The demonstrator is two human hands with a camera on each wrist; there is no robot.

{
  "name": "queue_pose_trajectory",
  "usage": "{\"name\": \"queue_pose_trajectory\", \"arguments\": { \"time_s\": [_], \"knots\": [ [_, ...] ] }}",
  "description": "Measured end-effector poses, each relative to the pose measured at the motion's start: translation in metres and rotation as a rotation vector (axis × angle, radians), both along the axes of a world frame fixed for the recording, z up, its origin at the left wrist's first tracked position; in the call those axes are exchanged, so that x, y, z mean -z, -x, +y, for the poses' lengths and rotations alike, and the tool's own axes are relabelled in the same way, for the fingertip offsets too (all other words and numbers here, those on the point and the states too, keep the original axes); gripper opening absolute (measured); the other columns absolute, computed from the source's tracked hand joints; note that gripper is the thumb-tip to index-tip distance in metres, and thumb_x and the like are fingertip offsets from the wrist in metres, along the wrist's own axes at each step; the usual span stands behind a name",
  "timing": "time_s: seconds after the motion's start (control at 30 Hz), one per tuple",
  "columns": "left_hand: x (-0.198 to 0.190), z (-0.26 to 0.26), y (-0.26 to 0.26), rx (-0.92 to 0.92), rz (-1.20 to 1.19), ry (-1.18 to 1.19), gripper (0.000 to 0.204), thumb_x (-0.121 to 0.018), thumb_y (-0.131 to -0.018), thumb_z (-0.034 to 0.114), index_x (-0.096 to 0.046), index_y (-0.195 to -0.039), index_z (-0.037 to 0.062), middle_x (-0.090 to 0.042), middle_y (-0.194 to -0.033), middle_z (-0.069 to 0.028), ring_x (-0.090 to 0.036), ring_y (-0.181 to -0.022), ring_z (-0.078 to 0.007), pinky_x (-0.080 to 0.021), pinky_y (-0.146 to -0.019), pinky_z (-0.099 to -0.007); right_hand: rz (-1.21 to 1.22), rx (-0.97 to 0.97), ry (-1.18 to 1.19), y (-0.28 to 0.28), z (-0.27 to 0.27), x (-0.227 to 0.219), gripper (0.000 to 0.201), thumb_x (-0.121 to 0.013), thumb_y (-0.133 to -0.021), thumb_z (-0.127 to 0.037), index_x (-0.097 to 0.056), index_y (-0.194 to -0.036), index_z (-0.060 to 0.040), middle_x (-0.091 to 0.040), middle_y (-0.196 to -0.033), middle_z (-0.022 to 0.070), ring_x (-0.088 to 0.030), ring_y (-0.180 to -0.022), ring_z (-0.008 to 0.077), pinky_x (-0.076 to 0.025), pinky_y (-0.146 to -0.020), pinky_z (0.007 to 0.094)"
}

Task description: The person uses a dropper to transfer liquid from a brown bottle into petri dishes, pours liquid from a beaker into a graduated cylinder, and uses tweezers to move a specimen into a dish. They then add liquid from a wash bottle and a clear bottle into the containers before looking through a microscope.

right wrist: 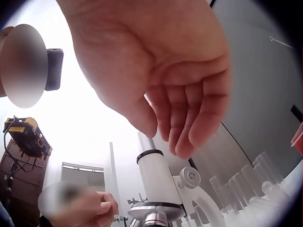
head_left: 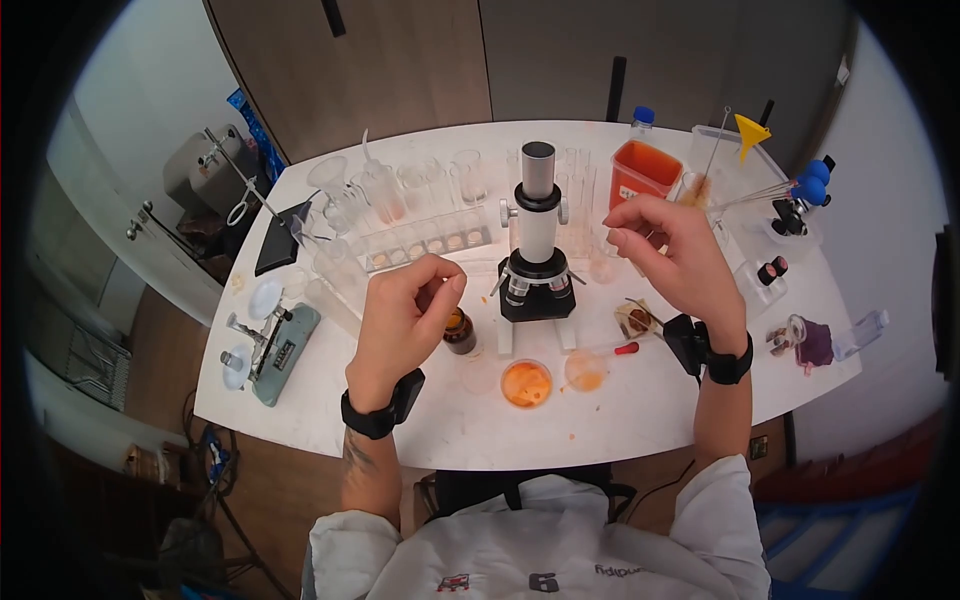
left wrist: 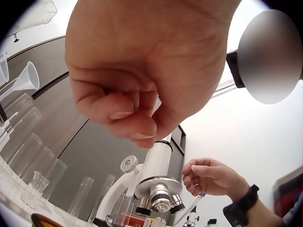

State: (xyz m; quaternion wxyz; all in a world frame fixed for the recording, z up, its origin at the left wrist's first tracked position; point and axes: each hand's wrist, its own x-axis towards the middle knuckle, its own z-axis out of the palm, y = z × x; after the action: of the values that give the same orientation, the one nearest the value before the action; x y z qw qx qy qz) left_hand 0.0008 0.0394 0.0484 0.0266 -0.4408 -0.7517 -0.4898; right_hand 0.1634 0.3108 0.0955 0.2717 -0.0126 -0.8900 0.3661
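Hovering above tabletop [head_left: 450,430], left hand [head_left: 400,312] curls fingers, grip closed, seemingly empty; wrist best kept high, clear of brown bottle [head_left: 460,337]. Microscope [head_left: 537,238] stands upright between hands, orange dish [head_left: 526,384] before it. Right hand [head_left: 688,262]: fingers loosely bent, grip relaxed, empty; slow reach safest.

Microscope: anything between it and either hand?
At tube height, nothing visible: the left hand and right hand are both raised, with open air to the microscope. Lower down, the amber bottle stands on the table between the left hand's side and the microscope's base.
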Motion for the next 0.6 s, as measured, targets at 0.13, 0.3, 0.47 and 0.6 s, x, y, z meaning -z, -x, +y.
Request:
{"name": "queue_pose_trajectory", "arguments": {
  "time_s": [0.13,0.3,0.47,0.6],
  "knots": [
    [-0.004,0.009,0.007,0.002,0.018,0.051,0.015,-0.070,-0.100,0.011,-0.071,-0.094,-0.0018,-0.059,-0.068,0.0038,-0.047,-0.062,-0.0023,-0.034,-0.055,-0.0220,-0.052,-0.024,0.015,0.007,0.008,0.004,0.011,-0.068,-0.098,-0.009,-0.071,-0.100,0.0022,-0.071,-0.082,0.0047,-0.064,-0.069,0.0099,-0.051,-0.064,0.0244],
    [-0.008,0.022,0.014,0.016,0.010,0.026,0.014,-0.070,-0.100,0.011,-0.071,-0.094,-0.0019,-0.059,-0.068,0.0037,-0.047,-0.061,-0.0023,-0.036,-0.055,-0.0223,-0.012,-0.014,0.146,0.017,0.011,0.014,0.011,-0.068,-0.099,-0.008,-0.071,-0.101,0.0025,-0.066,-0.079,0.0015,-0.058,-0.067,0.0065,-0.047,-0.061,0.0223],
    [-0.019,0.020,0.013,0.023,0.074,0.151,0.011,-0.071,-0.097,0.010,-0.072,-0.097,-0.0008,-0.063,-0.068,-0.0012,-0.050,-0.057,-0.0059,-0.039,-0.054,-0.0246,0.060,0.063,0.242,0.021,0.005,0.016,0.013,-0.067,-0.099,-0.007,-0.069,-0.107,0.0030,-0.064,-0.077,0.0010,-0.056,-0.066,0.0050,-0.045,-0.060,0.0219],
    [-0.037,0.009,0.018,0.080,0.216,0.308,0.012,-0.073,-0.094,0.011,-0.073,-0.102,0.0019,-0.068,-0.072,-0.0071,-0.058,-0.053,-0.0129,-0.043,-0.053,-0.0274,-0.026,0.054,0.216,0.020,0.000,0.022,0.013,-0.067,-0.099,-0.007,-0.069,-0.108,0.0025,-0.064,-0.076,0.0006,-0.056,-0.065,0.0052,-0.045,-0.059,0.0224]
  ]
}}
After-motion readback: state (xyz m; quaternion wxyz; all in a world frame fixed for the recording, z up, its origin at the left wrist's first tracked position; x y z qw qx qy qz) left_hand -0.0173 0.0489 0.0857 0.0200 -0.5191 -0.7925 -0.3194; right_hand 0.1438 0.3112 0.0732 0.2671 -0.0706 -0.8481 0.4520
